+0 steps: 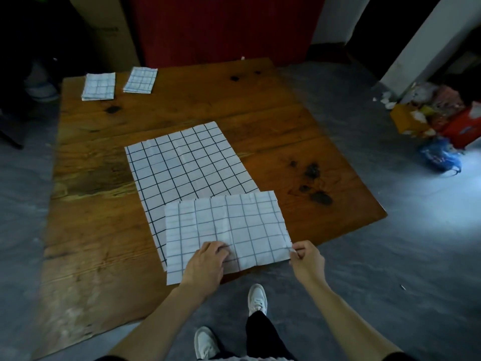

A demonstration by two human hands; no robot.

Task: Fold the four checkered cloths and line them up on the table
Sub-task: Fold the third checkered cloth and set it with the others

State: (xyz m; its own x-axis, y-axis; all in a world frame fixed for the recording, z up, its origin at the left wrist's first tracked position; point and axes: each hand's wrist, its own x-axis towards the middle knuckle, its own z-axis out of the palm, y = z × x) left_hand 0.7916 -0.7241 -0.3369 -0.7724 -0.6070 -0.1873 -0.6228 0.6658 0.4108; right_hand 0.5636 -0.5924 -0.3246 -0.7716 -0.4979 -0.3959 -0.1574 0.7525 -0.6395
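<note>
Bare storeroom (concrete floor, rubbish)

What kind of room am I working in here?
Probably a storeroom or rough workshop, not a tidy home: a bare grey concrete floor, a scorched, worn wooden table, and a heap of rubbish against the wall.

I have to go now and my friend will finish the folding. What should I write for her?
Left hand: fingers curled, pressing and gripping the near cloth at its near edge.
Right hand: pinching that cloth's right near corner.
This cloth looks partly folded and overlaps the flat cloth spread open mid-table.
Done: two folded cloths side by side at the wooden table's far left corner.
Left: finish this fold, fold the flat cloth, then line both up beside the first two.
</note>
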